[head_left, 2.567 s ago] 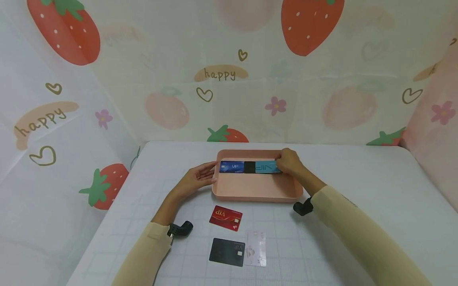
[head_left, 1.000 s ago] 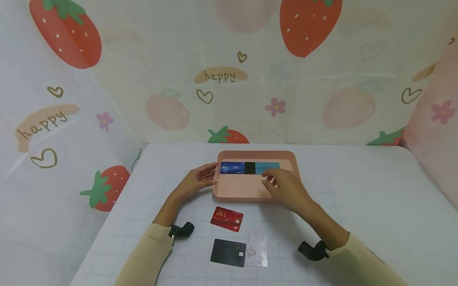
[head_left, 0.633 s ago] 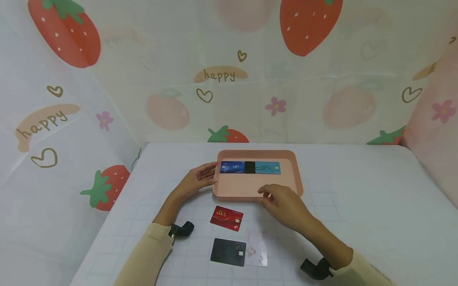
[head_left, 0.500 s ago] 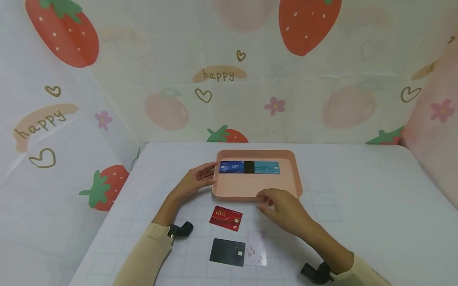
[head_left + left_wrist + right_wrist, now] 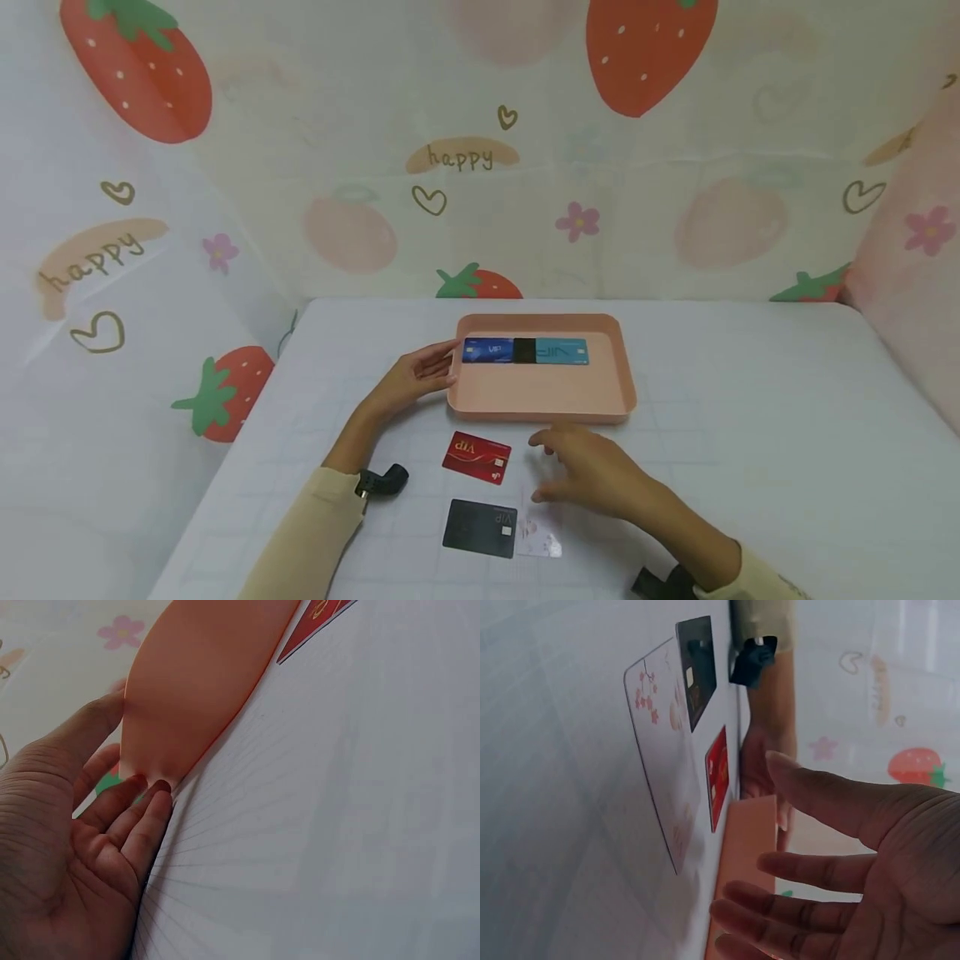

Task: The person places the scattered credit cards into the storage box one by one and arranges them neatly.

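Note:
My left hand (image 5: 408,379) rests its fingertips against the left end of the pink tray (image 5: 540,398); in the left wrist view its thumb and loosely bent fingers touch the tray wall (image 5: 195,682). Inside the tray, along the far side, lie a dark blue VIP card (image 5: 487,351), a black card (image 5: 524,351) and a light blue card (image 5: 562,352) in a row. My right hand (image 5: 588,472), thumb and fingers spread and holding nothing, hovers over the table in front of the tray. Below it lies a white card with pink blossoms (image 5: 652,742), partly hidden in the head view.
On the table left of the right hand lie a red VIP card (image 5: 477,457) and, nearer, a dark grey VIP card (image 5: 480,528) beside the white one. A strawberry-print cloth (image 5: 637,150) backs the white table (image 5: 757,400).
My right hand has let go of the light blue card at the tray's right side and come back toward the near white card, its fingers spreading. The left hand stays at the tray.

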Available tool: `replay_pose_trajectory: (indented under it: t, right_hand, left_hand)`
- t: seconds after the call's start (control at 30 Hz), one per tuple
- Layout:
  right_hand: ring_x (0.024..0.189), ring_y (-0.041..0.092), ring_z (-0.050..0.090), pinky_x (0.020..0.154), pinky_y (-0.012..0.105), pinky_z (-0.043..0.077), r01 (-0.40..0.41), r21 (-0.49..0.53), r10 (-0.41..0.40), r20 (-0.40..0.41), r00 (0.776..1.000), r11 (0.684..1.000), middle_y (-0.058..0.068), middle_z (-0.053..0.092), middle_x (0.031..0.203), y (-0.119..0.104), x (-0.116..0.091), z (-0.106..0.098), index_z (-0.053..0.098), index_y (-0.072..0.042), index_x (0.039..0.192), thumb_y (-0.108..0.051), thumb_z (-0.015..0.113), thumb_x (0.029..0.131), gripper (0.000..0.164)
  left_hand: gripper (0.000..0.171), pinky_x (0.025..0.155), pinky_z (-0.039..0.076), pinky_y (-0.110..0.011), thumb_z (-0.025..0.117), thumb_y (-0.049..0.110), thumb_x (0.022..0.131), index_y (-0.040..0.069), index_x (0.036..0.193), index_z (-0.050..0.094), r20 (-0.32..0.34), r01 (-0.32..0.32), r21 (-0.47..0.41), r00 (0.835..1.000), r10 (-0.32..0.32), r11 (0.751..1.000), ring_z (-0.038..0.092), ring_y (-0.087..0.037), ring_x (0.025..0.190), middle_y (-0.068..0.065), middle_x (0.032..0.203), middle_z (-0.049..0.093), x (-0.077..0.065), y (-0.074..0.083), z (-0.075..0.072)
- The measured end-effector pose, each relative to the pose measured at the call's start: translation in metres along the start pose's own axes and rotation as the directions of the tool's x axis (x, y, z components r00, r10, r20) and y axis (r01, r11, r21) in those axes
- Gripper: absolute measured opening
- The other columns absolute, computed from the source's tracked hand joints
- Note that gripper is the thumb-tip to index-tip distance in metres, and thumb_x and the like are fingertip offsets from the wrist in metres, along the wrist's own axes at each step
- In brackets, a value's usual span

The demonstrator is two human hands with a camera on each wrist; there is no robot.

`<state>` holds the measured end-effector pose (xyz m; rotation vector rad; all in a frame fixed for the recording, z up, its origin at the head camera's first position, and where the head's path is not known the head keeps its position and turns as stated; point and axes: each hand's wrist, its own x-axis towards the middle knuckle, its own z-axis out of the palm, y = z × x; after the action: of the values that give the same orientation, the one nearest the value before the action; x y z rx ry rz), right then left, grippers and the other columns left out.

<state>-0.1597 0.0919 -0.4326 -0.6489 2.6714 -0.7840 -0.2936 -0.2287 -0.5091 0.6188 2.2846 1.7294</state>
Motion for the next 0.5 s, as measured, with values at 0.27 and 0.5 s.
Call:
replay_pose_trajectory:
  t: [0.27, 0.5]
  right_hand:
    - [0.083, 0.013, 0.056, 0.076, 0.036, 0.057, 0.035, -0.111, -0.027, 0.068, 0.997, 0.993, 0.001, 0.066, 0.105, 0.002, -0.002, 0.008, 0.066, -0.01, 0.13, -0.041, 0.094, 0.068, 0.074]
    - [0.09, 0.016, 0.056, 0.079, 0.037, 0.06, 0.081, -0.208, -0.057, 0.12, 0.991, 0.975, 0.004, 0.063, 0.11, 0.001, -0.007, 0.011, 0.062, -0.008, 0.133, -0.047, 0.096, 0.061, 0.089]
  left_hand:
    - [0.064, 0.112, 0.043, -0.035, 0.073, 0.013, 0.095, 0.009, 0.153, 0.045, -0.028, 0.015, 0.03, 1.0, -0.015, 0.999, 0.048, -0.03, 0.14, -0.011, 0.157, 0.044, 0.0, -0.003, 0.001]
    - [0.064, 0.112, 0.044, -0.035, 0.072, 0.013, 0.096, 0.009, 0.154, 0.044, -0.012, 0.012, 0.022, 1.0, -0.011, 1.0, 0.048, -0.031, 0.14, -0.012, 0.157, 0.043, 0.001, -0.001, 0.002]
